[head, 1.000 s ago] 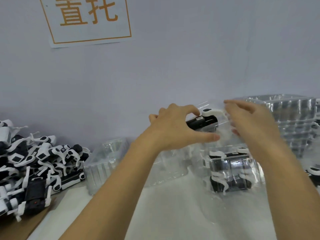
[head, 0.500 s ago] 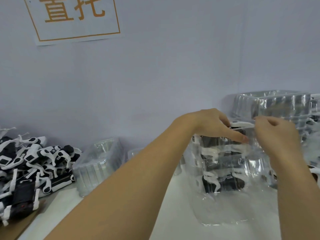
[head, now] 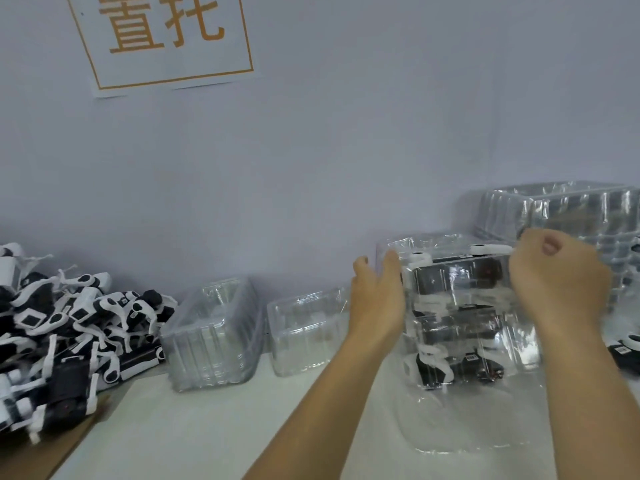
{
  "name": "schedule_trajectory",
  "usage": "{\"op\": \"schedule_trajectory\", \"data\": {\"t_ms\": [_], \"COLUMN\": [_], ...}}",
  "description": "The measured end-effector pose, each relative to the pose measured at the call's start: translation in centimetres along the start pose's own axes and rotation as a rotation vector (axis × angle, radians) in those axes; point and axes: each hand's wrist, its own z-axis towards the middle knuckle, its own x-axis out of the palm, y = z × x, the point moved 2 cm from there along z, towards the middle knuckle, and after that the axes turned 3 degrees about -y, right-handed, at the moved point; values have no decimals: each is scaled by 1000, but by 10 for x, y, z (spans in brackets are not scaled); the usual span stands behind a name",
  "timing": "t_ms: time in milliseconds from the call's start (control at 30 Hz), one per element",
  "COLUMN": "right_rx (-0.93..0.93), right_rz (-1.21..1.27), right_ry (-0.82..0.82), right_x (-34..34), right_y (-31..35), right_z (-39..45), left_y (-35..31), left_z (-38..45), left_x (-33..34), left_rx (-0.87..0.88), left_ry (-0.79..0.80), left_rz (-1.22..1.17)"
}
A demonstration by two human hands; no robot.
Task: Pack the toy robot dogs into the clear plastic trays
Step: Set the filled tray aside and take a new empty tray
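A clear plastic tray (head: 519, 344) stands on the white table, stacked with others, black-and-white toy robot dogs (head: 460, 282) packed inside each layer. My left hand (head: 377, 303) is at the stack's left wall, fingers straight and relaxed, holding nothing. My right hand (head: 561, 285) is at the upper right corner of the top tray, fingers curled at the rim beside a white dog leg (head: 488, 249). The tray's right wall is hidden behind that hand.
A heap of loose robot dogs (head: 69, 323) lies at the left on brown cardboard (head: 52, 455). Two empty clear trays (head: 214, 327) (head: 308, 327) stand by the wall. A tall stack of trays (head: 571, 209) is at the back right; another dog (head: 627, 348) lies at the right edge.
The upper tray with its dog came down onto the packed tray. My left hand has left the top and slid to the stack's left side; my right hand stays at the upper right corner.
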Motion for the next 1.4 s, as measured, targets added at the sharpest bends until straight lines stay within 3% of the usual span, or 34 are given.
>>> {"op": "schedule_trajectory", "data": {"t_ms": [200,300,400,467,533,600,700,800,900,1033,1133,1300,1400], "right_rx": [-232,-393,-536,-577,-608,-631,-659,-673,-622,-552,-508,-491,-286], "right_rz": [140,203,270,306,337,355,334,302,268,232,250,283,276], "right_ry": [-89,-52,6,33,54,89,177,302,468,571,509,324,373], "right_x": [7,18,32,41,49,58,72,87,101,112,115,118,125], "right_y": [43,67,80,85,88,90,90,84,73,59,54,43,28], "right_z": [-24,-44,-67,-80,-91,-103,-121,-140,-150,-153,-152,-154,-155], "left_y": [0,5,22,44,65,84,107,113,113,105,96,91,101], "left_z": [0,0,3,12,19,27,37,38,33,21,18,7,3], "left_x": [9,8,-11,-31,-55,-68,-83,-92,-96,-101,-110,-121,-127], "left_rx": [36,52,38,70,182,290,232,206,272,338,299,123,-4], "left_ry": [49,58,-38,-173,-285,-207,-27,-44,-193,-255,-344,-516,-522], "left_rz": [6,-24,32,226,673,1048,1177,1084,707,886,797,3,-250]}}
